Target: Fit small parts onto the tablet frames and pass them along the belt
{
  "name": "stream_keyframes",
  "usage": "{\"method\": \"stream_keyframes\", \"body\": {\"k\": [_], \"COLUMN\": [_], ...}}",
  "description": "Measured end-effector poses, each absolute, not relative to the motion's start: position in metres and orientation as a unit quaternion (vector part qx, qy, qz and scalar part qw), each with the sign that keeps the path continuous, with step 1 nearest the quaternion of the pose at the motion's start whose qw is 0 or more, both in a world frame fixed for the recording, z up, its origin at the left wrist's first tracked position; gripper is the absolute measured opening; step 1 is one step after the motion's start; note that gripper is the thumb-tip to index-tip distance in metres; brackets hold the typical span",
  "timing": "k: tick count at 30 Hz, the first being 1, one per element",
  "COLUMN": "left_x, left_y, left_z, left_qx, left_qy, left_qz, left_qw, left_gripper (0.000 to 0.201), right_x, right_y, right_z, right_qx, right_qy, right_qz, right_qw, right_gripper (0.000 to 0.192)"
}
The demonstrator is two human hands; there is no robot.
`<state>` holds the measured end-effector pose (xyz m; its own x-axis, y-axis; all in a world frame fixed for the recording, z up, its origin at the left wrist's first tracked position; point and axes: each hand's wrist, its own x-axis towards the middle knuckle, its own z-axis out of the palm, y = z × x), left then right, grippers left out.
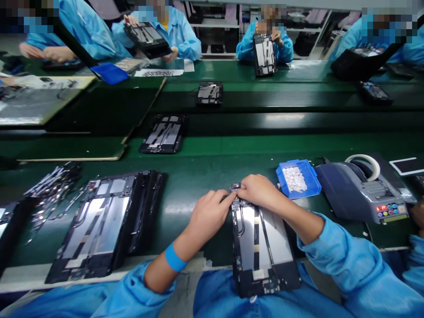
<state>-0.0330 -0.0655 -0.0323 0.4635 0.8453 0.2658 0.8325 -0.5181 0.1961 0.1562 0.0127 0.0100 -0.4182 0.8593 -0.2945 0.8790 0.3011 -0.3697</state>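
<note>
An opened tablet (265, 238) with its silver inside and dark flat cables showing leans on the bench edge over my lap. Both hands meet at its top left corner, by a small camera-like part. My left hand (208, 214) comes from the left, fingers curled and index fingertip pressed to that corner. My right hand (258, 190) lies over the top edge, its thumb and index finger pinched together against the left fingertips. Whatever small piece sits between the fingers is hidden.
Left stand stacked opened tablets (96, 225) and a pile of flex cables (58, 190). Beyond my right hand are a blue bin (313, 185) of small white pieces and a tape dispenser (361, 190). More tablets (164, 134) lie ahead; co-workers in blue sit across.
</note>
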Motion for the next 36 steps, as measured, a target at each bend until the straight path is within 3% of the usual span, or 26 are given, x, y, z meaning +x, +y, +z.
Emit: {"method": "stream_keyframes", "body": {"k": [6, 9, 15, 18, 23, 31, 36], "left_x": [-0.027, -0.030, -0.039, -0.036, -0.032, -0.037, -0.032], "left_y": [-0.067, -0.067, -0.072, -0.070, -0.069, -0.071, -0.071], "left_z": [-0.027, -0.033, -0.043, -0.039, -0.035, -0.033, -0.029], "left_qx": [0.862, 0.853, 0.807, 0.813, 0.832, 0.836, 0.861], "left_qy": [0.485, 0.483, 0.520, 0.519, 0.502, 0.498, 0.482], "left_qz": [0.144, 0.190, 0.271, 0.255, 0.229, 0.229, 0.162], "left_qw": [0.026, 0.050, 0.073, 0.067, 0.055, 0.039, 0.003], "left_gripper": [0.028, 0.030, 0.032, 0.031, 0.028, 0.029, 0.027], "right_x": [0.183, 0.192, 0.196, 0.199, 0.209, 0.205, 0.202], "right_y": [-0.009, -0.019, -0.022, -0.020, -0.020, -0.025, -0.019], "right_z": [-0.021, -0.038, -0.042, -0.039, -0.041, -0.028, -0.024], "right_qx": [0.472, 0.396, 0.346, 0.322, 0.286, 0.270, 0.246], "right_qy": [0.841, 0.887, 0.929, 0.939, 0.941, 0.958, 0.965], "right_qz": [-0.225, -0.162, -0.052, -0.061, -0.112, -0.052, -0.051], "right_qw": [-0.138, -0.176, -0.121, -0.103, -0.143, -0.082, -0.075], "right_gripper": [0.016, 0.027, 0.040, 0.043, 0.038, 0.040, 0.038]}}
